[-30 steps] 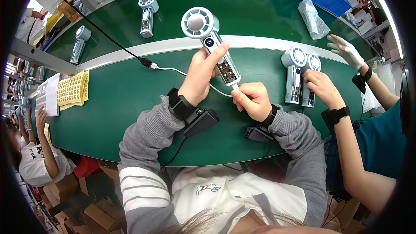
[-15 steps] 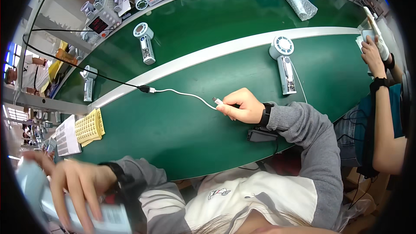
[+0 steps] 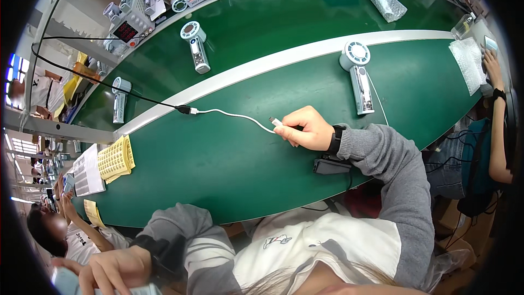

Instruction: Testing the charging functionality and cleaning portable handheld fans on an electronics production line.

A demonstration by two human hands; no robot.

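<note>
At the lower left my left hand is closed round a light blue handheld fan, largely cut off by the picture's edge. My right hand pinches the plug end of a white charging cable above the green table. The metal tip sticks out past my fingers. The cable's other end is joined to the socket of a black cable. Beyond my right wrist lies a pale fan with a round head and a see-through handle. A black box-shaped device sits below that wrist.
Two more fans lie past the white divider strip. Yellow label sheets are at the left. A bubble-wrap bag lies far back, another bubble-wrap sheet at right. Co-workers sit on both sides.
My left hand has moved lower with the light blue fan, now mostly out of view. The right hand keeps the plug almost in place. The right co-worker's hand has moved off the bubble wrap.
</note>
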